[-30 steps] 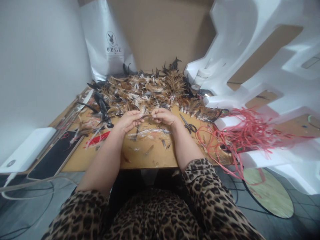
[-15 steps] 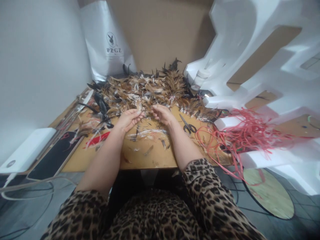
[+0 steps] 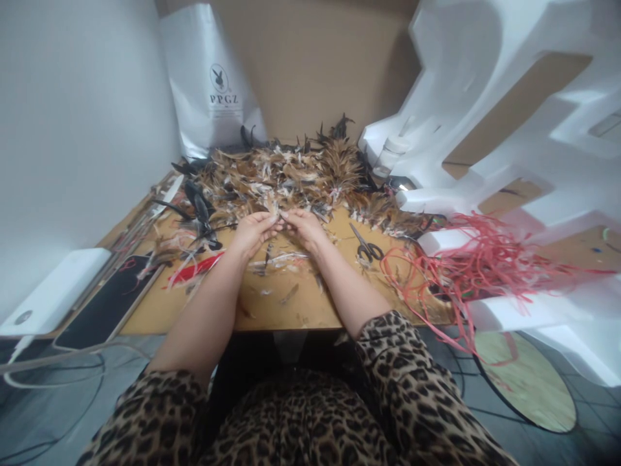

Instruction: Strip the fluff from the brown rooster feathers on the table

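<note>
My left hand (image 3: 256, 232) is closed in a pinch at the near edge of a large pile of brown feathers (image 3: 301, 171). A small pale brown feather (image 3: 273, 208) stands up from its fingertips. Right beside it, my right hand (image 3: 301, 226) is closed too, thumb and fingers pressed together against the left fingertips. What the right fingers pinch is too small to make out. Below the hands, white strands (image 3: 286, 257) and loose bits of feather lie on the yellowish tabletop (image 3: 276, 310).
Black-handled scissors (image 3: 367, 246) lie right of my hands. A tangle of red ribbon strips (image 3: 490, 259) hangs over white foam pieces (image 3: 519, 307) at the right. Black feathers (image 3: 198, 210), a red strip (image 3: 194, 270), a phone (image 3: 104, 304) and a white power bank (image 3: 55, 288) are at the left.
My right hand has moved left, and its fingertips now meet those of my left hand. The left hand has stayed nearly in place.
</note>
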### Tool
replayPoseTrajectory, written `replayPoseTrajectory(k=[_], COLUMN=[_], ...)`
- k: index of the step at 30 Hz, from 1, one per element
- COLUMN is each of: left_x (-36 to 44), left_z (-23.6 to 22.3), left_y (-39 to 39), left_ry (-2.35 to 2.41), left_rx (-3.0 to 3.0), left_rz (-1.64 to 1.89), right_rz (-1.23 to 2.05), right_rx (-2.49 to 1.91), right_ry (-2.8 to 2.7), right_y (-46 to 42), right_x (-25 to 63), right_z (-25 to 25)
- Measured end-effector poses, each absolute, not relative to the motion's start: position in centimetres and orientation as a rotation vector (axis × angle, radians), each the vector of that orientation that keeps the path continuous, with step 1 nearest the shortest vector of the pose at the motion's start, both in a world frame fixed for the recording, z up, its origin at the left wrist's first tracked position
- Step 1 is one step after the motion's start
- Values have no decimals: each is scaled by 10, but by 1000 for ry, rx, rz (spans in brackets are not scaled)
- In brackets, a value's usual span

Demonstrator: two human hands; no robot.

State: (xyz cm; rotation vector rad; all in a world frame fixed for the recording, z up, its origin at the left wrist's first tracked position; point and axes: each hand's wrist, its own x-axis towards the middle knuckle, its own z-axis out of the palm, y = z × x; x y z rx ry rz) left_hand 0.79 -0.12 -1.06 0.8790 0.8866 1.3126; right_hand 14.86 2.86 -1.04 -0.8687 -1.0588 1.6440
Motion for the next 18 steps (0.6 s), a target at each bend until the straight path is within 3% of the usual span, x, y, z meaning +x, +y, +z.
replayPoseTrajectory(k=[18], left_x=[5], left_z=[-12], left_y=[-1], left_ry=[872], left_rx=[780], left_rz=[1120], right_rz=[1337], right_rx=[-810], right_ry=[-1221], right_y=[25], right_x=[147], right_z=[-7])
